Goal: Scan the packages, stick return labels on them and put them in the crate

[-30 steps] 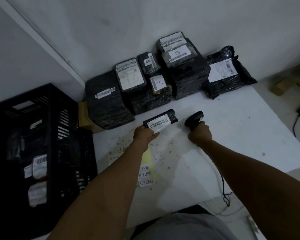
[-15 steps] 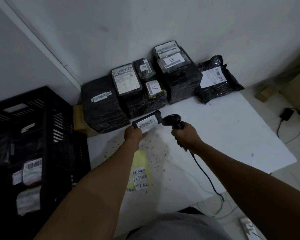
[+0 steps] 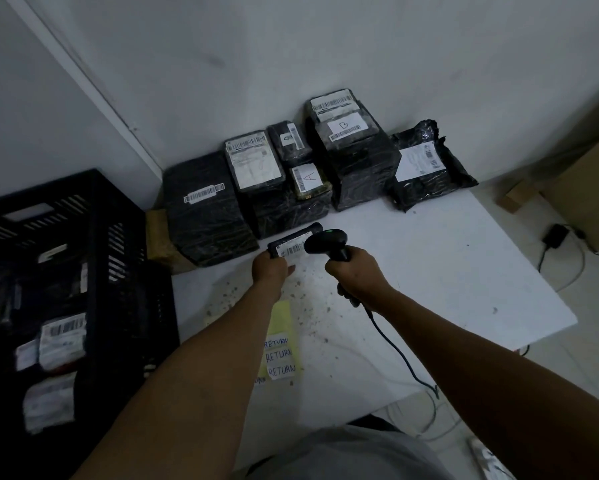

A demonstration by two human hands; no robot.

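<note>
Black-wrapped small package (image 3: 292, 242) with white barcode label, pinched by left hand (image 3: 269, 270) fingers; right hand (image 3: 355, 273) grips scanner (image 3: 325, 242).

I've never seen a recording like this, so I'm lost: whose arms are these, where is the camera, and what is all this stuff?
No machine here: a person wears a camera on the head, looking down at their own hands. The left hand grips a small black package; the right hand holds a corded scanner just above its barcode. More wrapped packages line the wall on the white table. Handwritten RETURN labels lie near the front edge. The black crate at left already holds some packages.
</note>
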